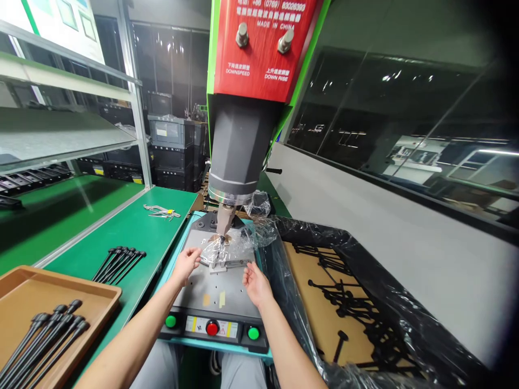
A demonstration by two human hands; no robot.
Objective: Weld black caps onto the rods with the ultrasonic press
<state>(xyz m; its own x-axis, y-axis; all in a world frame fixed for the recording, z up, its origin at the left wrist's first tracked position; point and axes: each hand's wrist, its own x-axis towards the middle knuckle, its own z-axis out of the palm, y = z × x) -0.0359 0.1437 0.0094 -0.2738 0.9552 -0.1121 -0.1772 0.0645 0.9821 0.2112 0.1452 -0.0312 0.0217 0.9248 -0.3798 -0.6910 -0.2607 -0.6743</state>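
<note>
Left hand [187, 266] and right hand [256, 284] flank the metal fixture [218, 268] below the ultrasonic horn [225, 218]; whether either grasps anything, I cannot tell.

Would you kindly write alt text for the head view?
A person's left hand and right hand are over the grey plate of a red and green press, on either side of a small metal fixture. Black rods lie in a brown tray at left; more black parts lie in a plastic-lined box at right.
</note>
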